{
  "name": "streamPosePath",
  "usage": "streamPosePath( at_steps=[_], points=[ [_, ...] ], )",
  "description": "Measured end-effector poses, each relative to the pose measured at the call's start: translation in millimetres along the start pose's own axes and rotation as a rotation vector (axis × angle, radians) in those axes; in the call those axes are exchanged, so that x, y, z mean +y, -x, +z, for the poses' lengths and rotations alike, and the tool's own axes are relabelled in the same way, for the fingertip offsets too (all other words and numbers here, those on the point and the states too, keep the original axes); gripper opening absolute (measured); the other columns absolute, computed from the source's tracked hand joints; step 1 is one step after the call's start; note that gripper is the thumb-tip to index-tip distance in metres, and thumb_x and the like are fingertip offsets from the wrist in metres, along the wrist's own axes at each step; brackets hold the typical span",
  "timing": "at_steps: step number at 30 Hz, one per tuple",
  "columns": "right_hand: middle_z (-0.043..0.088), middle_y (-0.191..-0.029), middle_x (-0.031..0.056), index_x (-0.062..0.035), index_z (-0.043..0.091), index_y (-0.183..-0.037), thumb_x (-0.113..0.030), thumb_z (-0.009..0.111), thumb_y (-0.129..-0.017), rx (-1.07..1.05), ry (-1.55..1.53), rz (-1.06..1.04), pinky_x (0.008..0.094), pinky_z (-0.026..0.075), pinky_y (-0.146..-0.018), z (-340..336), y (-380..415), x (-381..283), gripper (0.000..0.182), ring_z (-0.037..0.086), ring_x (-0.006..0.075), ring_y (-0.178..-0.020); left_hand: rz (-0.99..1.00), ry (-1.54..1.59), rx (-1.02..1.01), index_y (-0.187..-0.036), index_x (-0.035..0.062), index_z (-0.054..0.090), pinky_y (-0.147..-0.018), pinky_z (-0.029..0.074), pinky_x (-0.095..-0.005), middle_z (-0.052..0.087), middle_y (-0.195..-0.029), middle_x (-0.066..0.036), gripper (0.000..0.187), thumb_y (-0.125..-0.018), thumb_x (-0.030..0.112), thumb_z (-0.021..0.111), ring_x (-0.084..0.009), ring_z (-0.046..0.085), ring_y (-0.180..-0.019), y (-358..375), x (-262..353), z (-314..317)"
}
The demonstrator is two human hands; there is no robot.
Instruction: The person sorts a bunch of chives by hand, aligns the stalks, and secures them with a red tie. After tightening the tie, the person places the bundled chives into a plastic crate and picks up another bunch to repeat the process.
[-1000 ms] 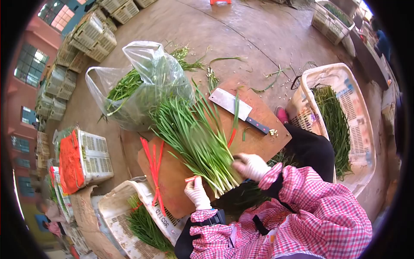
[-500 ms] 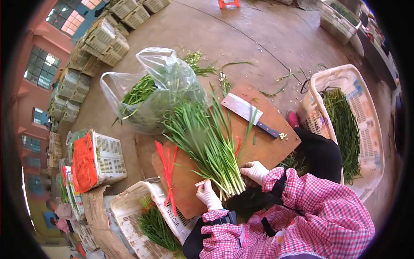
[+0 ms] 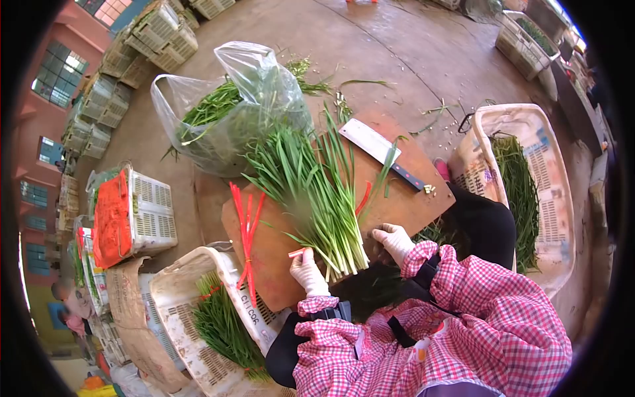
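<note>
A loose bunch of long leafy greens with white stem ends, like garlic chives (image 3: 314, 192), lies on a brown board (image 3: 403, 218). My left hand (image 3: 308, 272), in a pale glove, is closed at the left of the stem ends and pinches the end of a red strip (image 3: 296, 253). Another bit of red strip (image 3: 364, 198) shows right of the bunch; whether they join is hidden. My right hand (image 3: 395, 242), also gloved, hovers over the board's near edge, apart from the stems, its fingers loosely bent and apart. A cleaver (image 3: 377, 147) lies beyond the bunch.
Tied red strips (image 3: 247, 241) lie on the board's left. A clear plastic bag (image 3: 264, 99) of greens stands behind it. White crates with greens stand at left (image 3: 178, 291) and right (image 3: 552, 198). A crate with orange cloth (image 3: 112, 218) and stacked crates (image 3: 159, 33) line the left side.
My right hand has drawn slightly away from the stem ends. My left hand still holds the red strip, a little farther left of the bunch. The whole view has shifted slightly.
</note>
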State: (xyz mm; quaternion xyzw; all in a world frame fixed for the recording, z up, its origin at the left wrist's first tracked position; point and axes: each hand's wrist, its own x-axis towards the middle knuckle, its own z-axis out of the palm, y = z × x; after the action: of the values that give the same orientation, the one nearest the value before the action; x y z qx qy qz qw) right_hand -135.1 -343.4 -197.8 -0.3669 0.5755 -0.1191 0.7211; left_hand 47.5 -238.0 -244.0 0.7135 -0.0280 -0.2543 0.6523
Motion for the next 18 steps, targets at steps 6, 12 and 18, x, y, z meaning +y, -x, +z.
streamPosePath(
  at_steps=[6, 12, 18],
  points=[
    [0.061, -0.067, 0.0069, -0.0002, 0.06, -0.108, -0.03, 0.058, -0.086, -0.112, 0.091, -0.004, 0.0259, 0.04, -0.039, 10, 1, -3, 0.037, 0.053, 0.0143, -0.043, -0.129, 0.01, 0.002, -0.081, 0.0016, 0.065, -0.066, 0.045, -0.0271, 0.061, -0.077, 0.001, 0.01, -0.08, 0.011, 0.061, -0.0102, 0.053, -0.068, 7, 16, 2],
    [0.057, -0.062, 0.004, -0.0011, 0.06, -0.09, -0.022, 0.059, -0.083, -0.172, -0.002, -0.018, 0.0267, 0.041, -0.044, 13, 2, -6, 0.022, 0.053, 0.0133, -0.048, -0.09, 0.004, -0.003, -0.081, 0.0021, 0.064, -0.066, 0.045, -0.0269, 0.061, -0.077, 0.001, 0.009, -0.08, 0.01, 0.061, -0.0104, 0.054, -0.068, -4, -2, -3],
    [0.062, -0.067, 0.0113, -0.0005, 0.063, -0.087, -0.026, 0.058, -0.082, -0.156, 0.723, -0.399, 0.0326, 0.048, -0.058, -6, 17, 9, 0.027, 0.061, 0.0187, -0.057, -0.026, -0.009, -0.009, -0.08, 0.0028, 0.065, -0.063, 0.046, -0.0277, 0.061, -0.077, 0.001, 0.008, -0.08, 0.011, 0.062, -0.0106, 0.054, -0.066, -7, -10, -7]
  ],
)
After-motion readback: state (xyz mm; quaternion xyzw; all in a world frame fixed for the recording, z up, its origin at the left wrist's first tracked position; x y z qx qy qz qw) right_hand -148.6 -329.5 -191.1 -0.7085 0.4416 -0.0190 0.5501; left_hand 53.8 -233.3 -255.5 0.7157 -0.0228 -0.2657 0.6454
